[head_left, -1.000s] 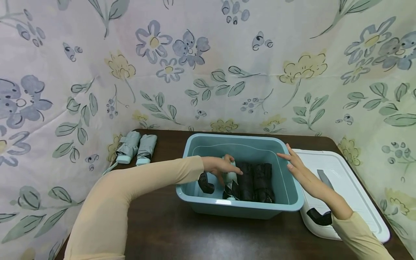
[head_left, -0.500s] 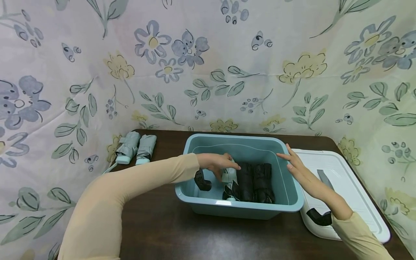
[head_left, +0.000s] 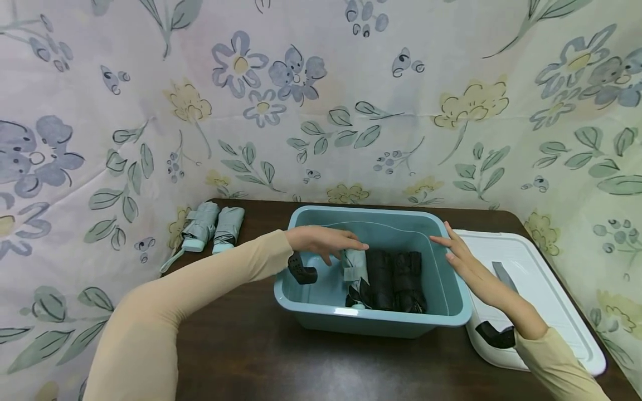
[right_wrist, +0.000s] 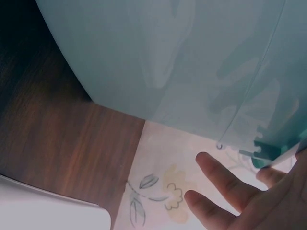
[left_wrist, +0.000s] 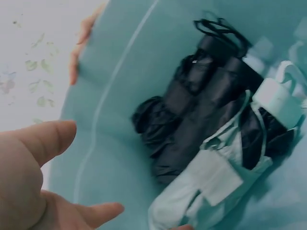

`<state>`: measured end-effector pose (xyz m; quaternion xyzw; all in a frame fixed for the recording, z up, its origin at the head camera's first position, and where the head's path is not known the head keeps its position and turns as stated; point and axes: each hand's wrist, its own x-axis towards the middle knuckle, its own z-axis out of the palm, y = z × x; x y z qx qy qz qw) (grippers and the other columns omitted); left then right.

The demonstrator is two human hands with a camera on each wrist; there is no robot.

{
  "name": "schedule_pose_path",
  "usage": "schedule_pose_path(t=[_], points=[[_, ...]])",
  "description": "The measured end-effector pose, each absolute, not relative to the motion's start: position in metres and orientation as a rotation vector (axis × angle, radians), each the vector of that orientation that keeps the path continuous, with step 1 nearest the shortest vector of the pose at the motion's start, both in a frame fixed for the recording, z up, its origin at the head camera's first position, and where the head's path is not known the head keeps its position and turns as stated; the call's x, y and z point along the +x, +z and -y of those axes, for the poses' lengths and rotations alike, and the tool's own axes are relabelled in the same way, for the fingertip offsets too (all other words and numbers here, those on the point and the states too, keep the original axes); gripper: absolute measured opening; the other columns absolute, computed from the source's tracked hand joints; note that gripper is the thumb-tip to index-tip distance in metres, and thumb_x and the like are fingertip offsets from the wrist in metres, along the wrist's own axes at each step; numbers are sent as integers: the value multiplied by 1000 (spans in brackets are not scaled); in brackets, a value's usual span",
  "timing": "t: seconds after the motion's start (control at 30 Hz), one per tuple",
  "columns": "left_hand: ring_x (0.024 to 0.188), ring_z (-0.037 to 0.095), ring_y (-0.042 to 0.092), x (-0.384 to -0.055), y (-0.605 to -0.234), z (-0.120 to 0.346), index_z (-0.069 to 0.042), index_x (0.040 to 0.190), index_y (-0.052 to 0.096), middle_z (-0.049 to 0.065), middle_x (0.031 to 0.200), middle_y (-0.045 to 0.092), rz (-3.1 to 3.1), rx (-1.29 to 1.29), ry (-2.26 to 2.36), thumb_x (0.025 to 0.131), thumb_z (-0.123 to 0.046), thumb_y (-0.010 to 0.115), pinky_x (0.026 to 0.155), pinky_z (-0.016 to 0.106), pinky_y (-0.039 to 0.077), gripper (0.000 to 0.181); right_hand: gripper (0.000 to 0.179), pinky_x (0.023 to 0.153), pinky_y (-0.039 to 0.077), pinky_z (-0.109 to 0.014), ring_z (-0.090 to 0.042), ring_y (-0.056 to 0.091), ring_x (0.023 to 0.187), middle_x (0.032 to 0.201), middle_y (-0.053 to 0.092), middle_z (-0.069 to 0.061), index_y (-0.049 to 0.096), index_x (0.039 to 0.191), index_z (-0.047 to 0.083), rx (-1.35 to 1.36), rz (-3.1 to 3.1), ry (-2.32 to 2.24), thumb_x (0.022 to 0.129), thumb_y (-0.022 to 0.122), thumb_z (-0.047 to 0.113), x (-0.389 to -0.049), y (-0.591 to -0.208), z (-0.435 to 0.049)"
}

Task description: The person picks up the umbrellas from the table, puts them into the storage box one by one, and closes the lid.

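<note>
Your left hand (head_left: 326, 239), fingers loose and empty, hovers over the folded grey-green fabric umbrella (head_left: 355, 273) inside the blue plastic tub (head_left: 411, 318), your empty right hand (head_left: 468, 264) straight-fingered at its three-o'clock rim; placing seems done, so lift clear.

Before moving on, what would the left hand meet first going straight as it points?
Probably the left black umbrella; depth is unclear: the hand may pass above toward the box's right wall.
</note>
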<state>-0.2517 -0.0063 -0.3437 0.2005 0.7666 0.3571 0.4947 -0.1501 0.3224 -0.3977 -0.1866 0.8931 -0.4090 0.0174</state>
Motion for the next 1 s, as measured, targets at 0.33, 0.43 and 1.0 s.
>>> schedule_pose_path(t=[0.33,0.43,1.0], points=[[133,30,36,-251,-319,28,-18,147,26,5,150,28,-1896,666,811,96,-43,44,102,49,36,59,43,89,9,-77,-34,-9,141,155,-11,4,30,145,21,-603,-2772,-1290,102,29,24,-149,-401,-324],[130,26,41,-249,-311,38,-22,145,31,2,147,33,-1938,697,828,95,-45,46,101,46,38,56,43,89,8,-77,-34,-9,141,155,-11,6,30,145,20,-602,-2772,-1294,102,29,24,-149,-400,-324],[124,24,48,-255,-305,95,-26,142,35,-3,140,42,-1997,885,1212,96,-40,48,103,47,36,50,44,88,6,-79,-38,-10,140,155,-12,4,29,146,19,-605,-2770,-1298,102,28,25,-150,-401,-324]])
